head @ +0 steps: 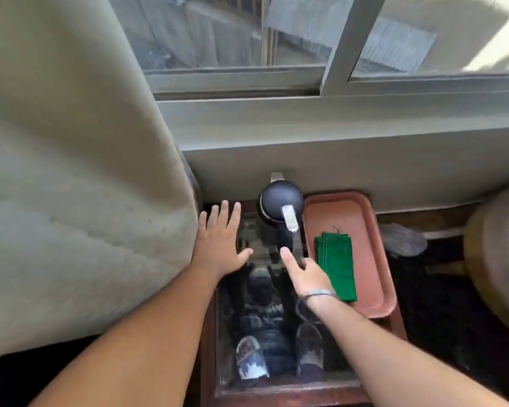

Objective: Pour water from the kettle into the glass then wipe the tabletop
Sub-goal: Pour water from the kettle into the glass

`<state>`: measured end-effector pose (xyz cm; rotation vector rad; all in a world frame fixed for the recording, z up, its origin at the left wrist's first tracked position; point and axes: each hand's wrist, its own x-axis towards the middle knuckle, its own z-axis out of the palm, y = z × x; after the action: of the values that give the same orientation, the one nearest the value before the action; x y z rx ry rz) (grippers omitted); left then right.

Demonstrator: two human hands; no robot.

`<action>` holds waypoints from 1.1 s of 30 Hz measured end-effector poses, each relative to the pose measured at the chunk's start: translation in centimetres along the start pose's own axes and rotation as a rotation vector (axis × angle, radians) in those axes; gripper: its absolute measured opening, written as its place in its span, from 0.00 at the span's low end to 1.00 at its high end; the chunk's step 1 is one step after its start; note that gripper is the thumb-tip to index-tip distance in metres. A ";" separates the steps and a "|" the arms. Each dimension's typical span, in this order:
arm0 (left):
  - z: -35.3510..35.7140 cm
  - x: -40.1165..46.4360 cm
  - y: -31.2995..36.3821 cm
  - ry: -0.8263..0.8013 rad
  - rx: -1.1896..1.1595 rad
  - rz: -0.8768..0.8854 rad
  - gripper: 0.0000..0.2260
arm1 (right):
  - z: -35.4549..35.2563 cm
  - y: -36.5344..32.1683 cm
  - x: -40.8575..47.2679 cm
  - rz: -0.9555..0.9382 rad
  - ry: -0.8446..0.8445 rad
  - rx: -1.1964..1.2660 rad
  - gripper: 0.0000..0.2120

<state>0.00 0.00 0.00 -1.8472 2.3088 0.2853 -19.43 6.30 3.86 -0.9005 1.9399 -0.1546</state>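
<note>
Right hand, open and empty, is lying just below the kettle handle, which is pointing back at it; left hand, open, is sitting beside.

Your right hand covers the near left corner of the green cloth; the kettle hides its own base, and no glass shows clearly.

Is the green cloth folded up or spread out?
Folded. The green cloth lies in a narrow, layered strip on the pink tray.
</note>
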 end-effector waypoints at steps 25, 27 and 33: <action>15.0 11.2 -0.5 0.303 -1.149 -0.676 0.32 | 6.7 -6.9 11.1 0.201 0.197 0.851 0.33; 15.1 10.9 -0.4 0.318 -1.179 -0.691 0.28 | 6.9 -7.2 10.9 0.195 0.187 0.892 0.38; 12.4 8.0 -1.9 0.230 -1.119 -0.617 0.30 | 5.0 -5.8 11.2 0.056 0.307 0.682 0.47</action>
<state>0.29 -4.86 -14.06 -3.0585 1.5801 1.5433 -15.37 -3.87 -4.16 -0.3769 1.9776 -0.9041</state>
